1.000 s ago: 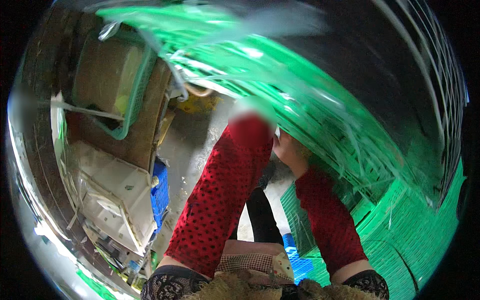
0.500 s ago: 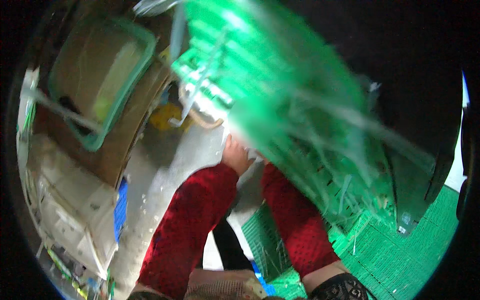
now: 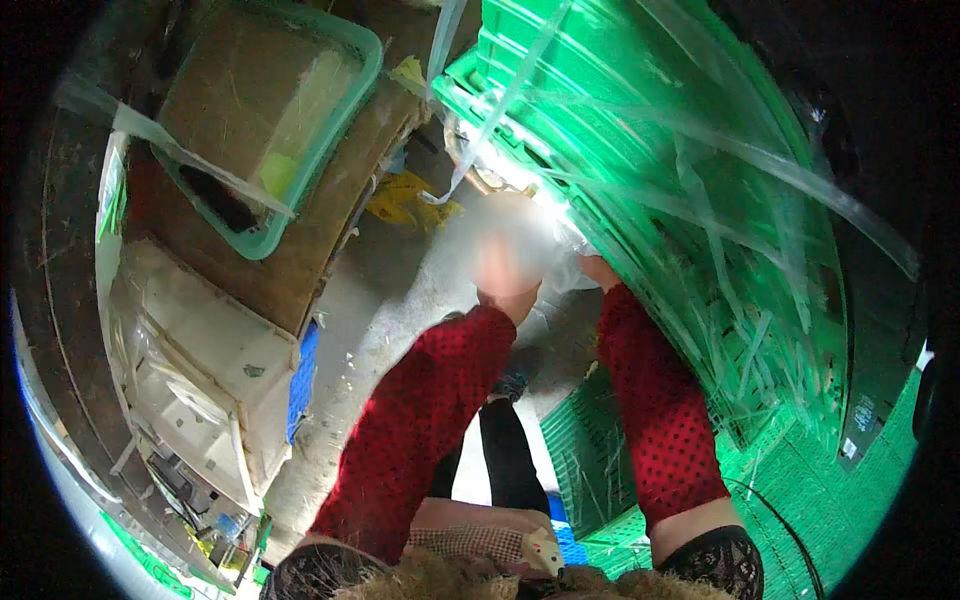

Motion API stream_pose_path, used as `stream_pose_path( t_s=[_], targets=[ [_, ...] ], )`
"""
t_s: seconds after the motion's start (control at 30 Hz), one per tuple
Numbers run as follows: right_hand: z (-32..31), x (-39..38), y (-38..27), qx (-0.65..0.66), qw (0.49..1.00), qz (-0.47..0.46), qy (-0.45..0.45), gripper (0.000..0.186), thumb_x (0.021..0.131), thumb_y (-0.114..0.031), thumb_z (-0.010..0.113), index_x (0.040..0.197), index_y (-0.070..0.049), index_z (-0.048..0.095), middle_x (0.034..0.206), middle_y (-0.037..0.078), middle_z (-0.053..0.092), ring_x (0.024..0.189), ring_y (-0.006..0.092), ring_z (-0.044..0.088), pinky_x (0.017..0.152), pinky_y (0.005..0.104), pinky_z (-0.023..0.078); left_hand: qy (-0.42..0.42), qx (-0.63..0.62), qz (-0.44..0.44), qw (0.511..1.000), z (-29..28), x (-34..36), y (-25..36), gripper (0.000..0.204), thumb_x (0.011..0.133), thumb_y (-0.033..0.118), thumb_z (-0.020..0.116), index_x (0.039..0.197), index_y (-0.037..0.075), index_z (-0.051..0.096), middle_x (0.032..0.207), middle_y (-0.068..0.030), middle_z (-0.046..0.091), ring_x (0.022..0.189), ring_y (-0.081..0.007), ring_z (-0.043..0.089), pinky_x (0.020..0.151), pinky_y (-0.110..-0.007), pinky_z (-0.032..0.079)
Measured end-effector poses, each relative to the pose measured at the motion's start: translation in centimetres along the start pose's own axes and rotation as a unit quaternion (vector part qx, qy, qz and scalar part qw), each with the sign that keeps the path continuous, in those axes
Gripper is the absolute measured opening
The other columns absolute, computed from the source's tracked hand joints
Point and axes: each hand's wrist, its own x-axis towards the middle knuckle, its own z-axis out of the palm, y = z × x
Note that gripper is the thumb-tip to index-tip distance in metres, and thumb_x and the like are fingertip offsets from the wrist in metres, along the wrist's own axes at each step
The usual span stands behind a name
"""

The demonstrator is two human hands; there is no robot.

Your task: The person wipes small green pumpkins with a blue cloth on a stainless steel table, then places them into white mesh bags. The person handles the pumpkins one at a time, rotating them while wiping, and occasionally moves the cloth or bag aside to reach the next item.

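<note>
My left hand [image 3: 508, 285] reaches forward at the middle of the view, above the grey floor. Its fingers are lost in a blurred patch, so whether they are open or closed does not show. Close beside the green plastic crate [image 3: 640, 90], my right hand [image 3: 598, 271] is partly hidden by the crate's edge. Its visible fingers look curled in against a whitish, see-through film [image 3: 572, 268] lying between the two hands. What exactly they grip I cannot make out. Red dotted sleeve covers [image 3: 420, 410] are on both forearms.
Clear strips [image 3: 700, 125] hang across the crate. A green-rimmed tray [image 3: 372, 60] lies on a brown board at far left, with a white bin [image 3: 215, 300] below it. A dark green basket [image 3: 585, 455] stands near my legs. Green mesh flooring [image 3: 770, 500] spreads at lower right.
The view has shifted, so the crate, tray and bin appear farther right. Both hands sit farther right in the picture, and my right hand shows more clearly beside the crate.
</note>
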Motion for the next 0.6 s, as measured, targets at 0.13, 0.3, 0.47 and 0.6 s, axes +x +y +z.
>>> stream_pose_path(
  t_s=[0.13,0.3,0.47,0.6],
  targets=[
    [1.5,-0.6,-0.9,0.060,0.996,0.040,-0.045,0.047,0.085,-0.020,0.057,0.129,-0.004,0.048,0.120,0.024,0.053,0.108,0.0393,0.052,0.089,0.0476,0.043,-0.108,-0.009,0.006,0.994,1.8,0.6,0.4,0.066,0.077,0.033,0.071,0.129,0.001,0.046,0.131,-0.0237,0.047,0.123,-0.0361,0.044,0.103,-0.041,0.036],
    [-2.0,-6.6,-8.4,0.017,0.996,-0.078,0.037,0.048,0.087,-0.019,0.055,0.132,-0.007,0.046,0.119,0.023,0.056,0.104,0.0379,0.055,0.085,0.0467,0.046,-0.134,0.181,0.082,0.971,4.7,6.8,-1.9,0.039,0.075,0.037,0.063,0.113,0.029,0.063,0.121,-0.0081,0.060,0.112,-0.0327,0.052,0.095,-0.053,0.035],
    [-0.4,-2.5,-5.2,-0.003,0.992,0.002,-0.123,0.046,0.082,-0.026,0.061,0.121,-0.005,0.051,0.118,0.022,0.055,0.108,0.0381,0.053,0.088,0.0464,0.045,-0.202,0.080,0.015,0.976,1.7,6.3,0.7,0.039,0.082,0.030,0.058,0.116,0.011,0.061,0.113,-0.0173,0.062,0.101,-0.0361,0.058,0.090,-0.044,0.046],
    [-3.8,-2.5,-9.9,-0.031,0.991,0.049,-0.117,0.041,0.080,-0.027,0.064,0.109,0.001,0.054,0.112,0.023,0.056,0.105,0.0407,0.053,0.088,0.0483,0.044,-0.178,-0.017,-0.020,0.984,-5.1,-3.7,-0.8,0.042,0.082,0.031,0.062,0.116,0.006,0.060,0.111,-0.0205,0.062,0.103,-0.0361,0.058,0.092,-0.043,0.046]
  ],
)
